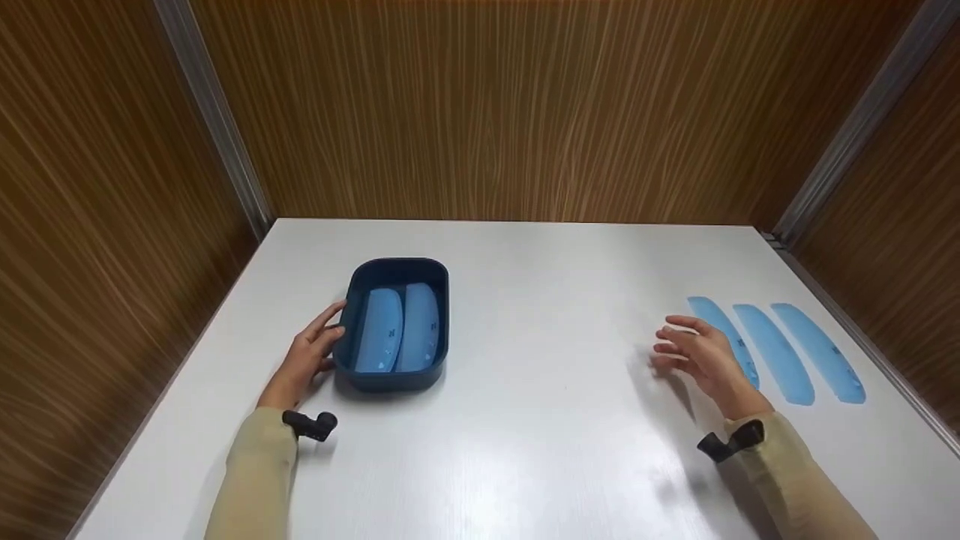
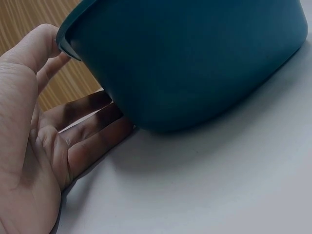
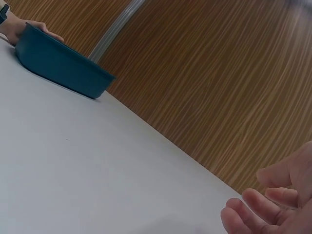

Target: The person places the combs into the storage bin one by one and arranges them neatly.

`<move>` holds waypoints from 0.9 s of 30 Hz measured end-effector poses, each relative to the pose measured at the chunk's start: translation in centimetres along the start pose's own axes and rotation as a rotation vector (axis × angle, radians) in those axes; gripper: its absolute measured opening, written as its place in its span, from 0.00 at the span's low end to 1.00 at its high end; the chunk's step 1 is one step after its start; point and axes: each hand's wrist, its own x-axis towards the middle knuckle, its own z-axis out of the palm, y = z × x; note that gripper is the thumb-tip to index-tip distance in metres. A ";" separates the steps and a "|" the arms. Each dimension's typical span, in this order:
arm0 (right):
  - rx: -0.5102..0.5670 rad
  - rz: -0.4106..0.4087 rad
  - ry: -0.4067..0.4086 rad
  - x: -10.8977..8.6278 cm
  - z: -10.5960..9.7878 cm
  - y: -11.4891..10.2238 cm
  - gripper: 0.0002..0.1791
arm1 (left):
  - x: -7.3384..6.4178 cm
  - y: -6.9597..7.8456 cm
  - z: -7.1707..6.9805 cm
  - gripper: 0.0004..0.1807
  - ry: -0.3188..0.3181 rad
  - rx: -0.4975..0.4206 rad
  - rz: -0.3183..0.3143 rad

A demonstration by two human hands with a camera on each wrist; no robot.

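In the head view a dark blue-green plastic bin (image 1: 393, 381) stands on the left of the table, with two flat, curved light-blue pieces (image 1: 381, 330) lying side by side in it. Small printed marks show on them. My left hand (image 1: 306, 358) rests against the bin's left side. The left wrist view has its thumb at the rim and its fairly straight fingers (image 2: 105, 139) touching the outer wall. At the right, my right hand (image 1: 701, 356) is held with relaxed fingers and nothing in them. It partly covers the leftmost of three similar blue pieces (image 1: 774, 352) on the table.
The white table (image 1: 525, 420) has a wood-grain panel (image 1: 480, 112) behind it and more panels at both sides. Metal posts (image 1: 225, 127) stand at the back corners. A black wrist device (image 1: 309, 425) sits on each sleeve.
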 end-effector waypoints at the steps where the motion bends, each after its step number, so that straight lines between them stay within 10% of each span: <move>1: 0.005 -0.008 0.003 0.0 -0.2 -0.1 0.19 | 0.0 0.0 0.0 0.29 -0.001 0.001 0.000; 27: 0.222 -0.039 0.083 -1.5 -5.1 -0.4 0.16 | -1.1 0.1 0.1 0.29 -0.001 -0.026 0.000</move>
